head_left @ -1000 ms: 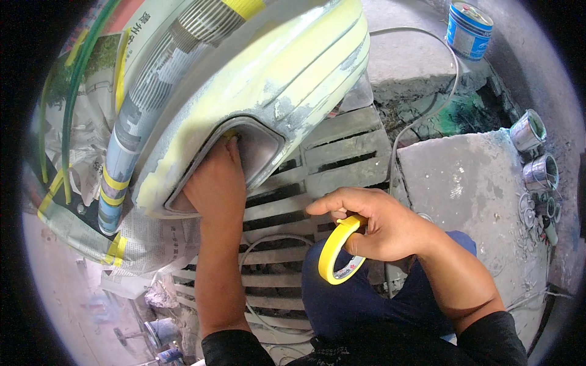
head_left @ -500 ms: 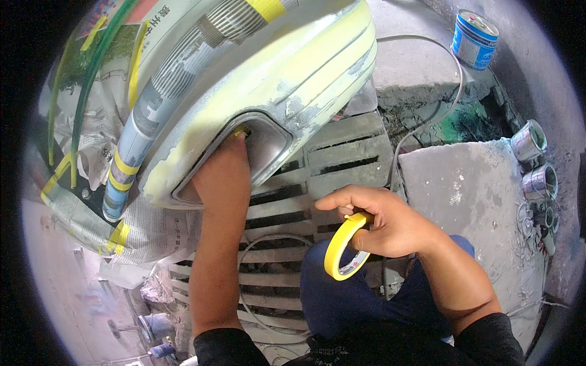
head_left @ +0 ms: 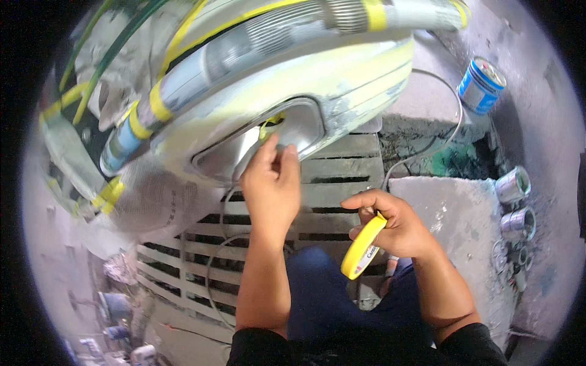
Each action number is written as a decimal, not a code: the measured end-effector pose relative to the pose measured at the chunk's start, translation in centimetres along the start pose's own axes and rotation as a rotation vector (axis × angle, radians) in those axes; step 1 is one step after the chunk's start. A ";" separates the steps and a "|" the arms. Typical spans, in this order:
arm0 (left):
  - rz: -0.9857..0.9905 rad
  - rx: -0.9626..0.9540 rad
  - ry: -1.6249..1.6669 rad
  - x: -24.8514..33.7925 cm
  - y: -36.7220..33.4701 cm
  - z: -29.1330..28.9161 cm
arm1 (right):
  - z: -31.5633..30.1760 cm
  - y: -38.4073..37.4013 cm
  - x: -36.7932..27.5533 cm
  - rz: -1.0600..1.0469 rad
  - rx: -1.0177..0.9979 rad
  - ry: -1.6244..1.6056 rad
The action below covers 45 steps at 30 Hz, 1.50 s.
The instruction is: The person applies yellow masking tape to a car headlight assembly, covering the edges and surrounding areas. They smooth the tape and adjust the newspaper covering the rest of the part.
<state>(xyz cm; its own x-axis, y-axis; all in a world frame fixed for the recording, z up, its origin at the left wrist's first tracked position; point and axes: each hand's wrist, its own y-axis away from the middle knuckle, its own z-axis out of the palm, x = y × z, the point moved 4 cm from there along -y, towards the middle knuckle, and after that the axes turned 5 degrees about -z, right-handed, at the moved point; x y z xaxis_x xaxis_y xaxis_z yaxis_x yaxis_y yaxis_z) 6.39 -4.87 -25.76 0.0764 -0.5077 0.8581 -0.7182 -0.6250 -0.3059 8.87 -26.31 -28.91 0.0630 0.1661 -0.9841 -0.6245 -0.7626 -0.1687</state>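
Note:
My left hand [head_left: 272, 189] is at the mouth of a recessed metal pocket [head_left: 305, 122] in a sanded panel with yellowish and grey patches [head_left: 360, 76]. Its thumb and forefinger are bent and stand apart, with nothing visible between them; the other fingers are mostly hidden. Just beyond the fingertips, a bit of yellow tape [head_left: 272, 124] sits at a dark hole in the pocket. My right hand [head_left: 397, 222], over my knees, grips a roll of yellow masking tape [head_left: 361, 250], its forefinger pointing left.
A long masked tube [head_left: 226, 58] with yellow bands lies across the panel's far side. Newspaper [head_left: 159, 198] covers the left part. Below is a slatted floor grate [head_left: 201, 262] with a grey hose. A blue can [head_left: 482, 85] and several small cans [head_left: 513, 185] stand along the right.
My left hand has drawn back out of the pocket toward me. The view has shifted, so the panel appears farther right. My right hand still holds the tape roll, now tilted more edge-on.

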 end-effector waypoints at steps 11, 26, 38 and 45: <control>-0.304 -0.137 0.813 2.6 -0.2 3.6 | -0.3 0.4 2.2 -0.078 0.122 -0.193; -0.109 0.042 0.837 1.6 -0.9 4.9 | 1.4 0.5 3.7 -0.030 0.192 -0.062; -0.092 0.057 0.678 1.8 -2.3 3.9 | 1.3 1.0 3.7 0.038 0.225 -0.067; -0.183 -0.087 1.019 1.7 0.4 5.5 | 0.4 1.1 3.5 0.054 0.267 -0.048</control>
<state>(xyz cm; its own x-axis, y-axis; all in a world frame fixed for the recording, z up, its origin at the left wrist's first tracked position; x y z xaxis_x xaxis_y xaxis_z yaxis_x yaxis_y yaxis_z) 10.02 -9.28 -26.71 -0.4024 0.3581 0.8425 -0.8052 -0.5764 -0.1396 8.11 -26.31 -32.56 -0.0088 0.1637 -0.9865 -0.8095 -0.5803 -0.0890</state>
